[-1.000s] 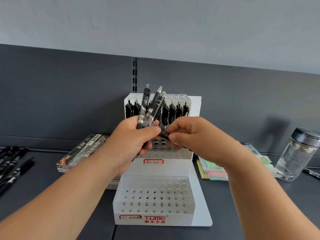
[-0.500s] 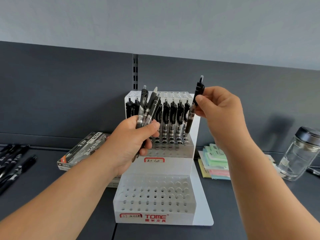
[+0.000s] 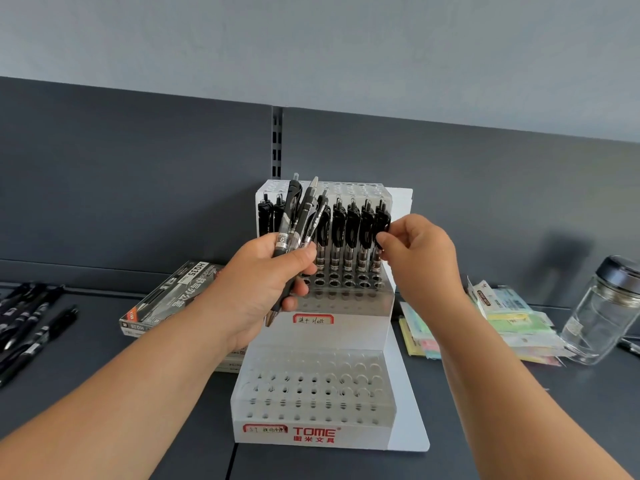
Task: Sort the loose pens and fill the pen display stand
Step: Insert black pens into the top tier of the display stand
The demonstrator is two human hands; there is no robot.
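Stand (image 3: pixel 349 336) sits mid-desk (image 3: pixel 104 393), its back near the dark shelf panel (image 3: pixel 138 185). The middle tier's back row of pens (image 3: pixel 343 230) stands upright. Right hand (image 3: pixel 426 258) pinches the end pen (image 3: pixel 379 216) by its clip, probably seating it. Left hand (image 3: pixel 256 285) is curled round a spare bundle (image 3: pixel 301 213), held close for quick feeding. The lower tier's holes are unfilled. Loose pens (image 3: pixel 31 320) lie far left, with a pen box (image 3: pixel 169 296) beside the stand. Paper packets (image 3: pixel 512 317) and a jar (image 3: pixel 602 317) are on the right, under a grey wall (image 3: pixel 311 46).
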